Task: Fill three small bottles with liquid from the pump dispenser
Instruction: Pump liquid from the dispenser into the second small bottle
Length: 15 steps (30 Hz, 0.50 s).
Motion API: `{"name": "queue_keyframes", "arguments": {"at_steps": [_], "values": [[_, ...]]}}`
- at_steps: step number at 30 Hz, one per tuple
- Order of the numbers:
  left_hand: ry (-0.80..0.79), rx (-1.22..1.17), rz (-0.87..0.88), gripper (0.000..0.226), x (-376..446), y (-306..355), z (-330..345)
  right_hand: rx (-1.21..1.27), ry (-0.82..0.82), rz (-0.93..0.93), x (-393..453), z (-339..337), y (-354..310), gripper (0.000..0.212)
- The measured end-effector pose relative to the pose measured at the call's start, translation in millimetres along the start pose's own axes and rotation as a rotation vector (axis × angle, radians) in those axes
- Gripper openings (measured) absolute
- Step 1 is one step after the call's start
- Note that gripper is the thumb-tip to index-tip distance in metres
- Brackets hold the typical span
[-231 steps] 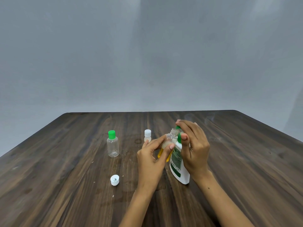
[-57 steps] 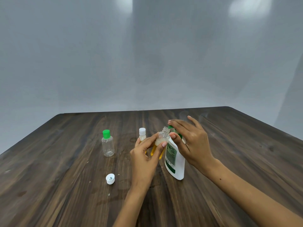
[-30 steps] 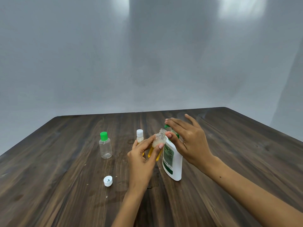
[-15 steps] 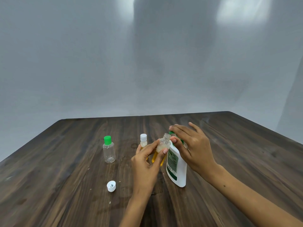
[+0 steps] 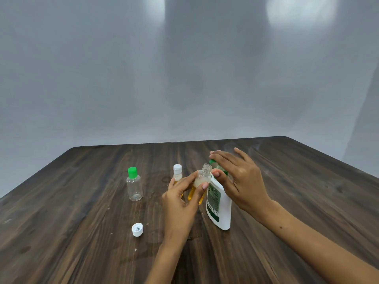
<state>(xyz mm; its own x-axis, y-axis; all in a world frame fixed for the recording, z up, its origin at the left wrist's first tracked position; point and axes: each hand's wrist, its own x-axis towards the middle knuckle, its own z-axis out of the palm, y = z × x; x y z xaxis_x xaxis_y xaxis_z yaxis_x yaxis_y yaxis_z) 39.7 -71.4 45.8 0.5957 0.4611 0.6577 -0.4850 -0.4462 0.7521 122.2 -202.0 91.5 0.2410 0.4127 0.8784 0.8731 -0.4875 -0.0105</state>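
My left hand (image 5: pixel 180 203) pinches open small bottle (image 5: pixel 200 186) – clear, threaded neck, yellow liquid lower half, froth above, tilted twd pump dispenser (image 5: pixel 219 203). Dispenser white w/ green label, stands on counter (image 5: pixel 82 232) just right of bottle. My right hand (image 5: pixel 239 179) over green pump head, fingers straight. Capped bottles behind-left: empty green-cap bottle (image 5: pixel 134 186), white-cap bottle (image 5: pixel 177 173) – partly hidden. Loose white cap (image 5: pixel 137 229) near-left.

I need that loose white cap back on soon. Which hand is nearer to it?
Left. The left hand, holding the open bottle, is just right of the white cap; the right hand is farther right, on the dispenser.
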Motion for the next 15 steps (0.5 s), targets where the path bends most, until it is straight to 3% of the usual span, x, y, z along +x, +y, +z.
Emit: {"name": "queue_keyframes", "arguments": {"at_steps": [15], "values": [[-0.004, 0.011, 0.013, 0.034, -0.8, -0.3, 0.2, 0.005, -0.012, 0.008, 2.7, -0.8, -1.2, 0.065]]}}
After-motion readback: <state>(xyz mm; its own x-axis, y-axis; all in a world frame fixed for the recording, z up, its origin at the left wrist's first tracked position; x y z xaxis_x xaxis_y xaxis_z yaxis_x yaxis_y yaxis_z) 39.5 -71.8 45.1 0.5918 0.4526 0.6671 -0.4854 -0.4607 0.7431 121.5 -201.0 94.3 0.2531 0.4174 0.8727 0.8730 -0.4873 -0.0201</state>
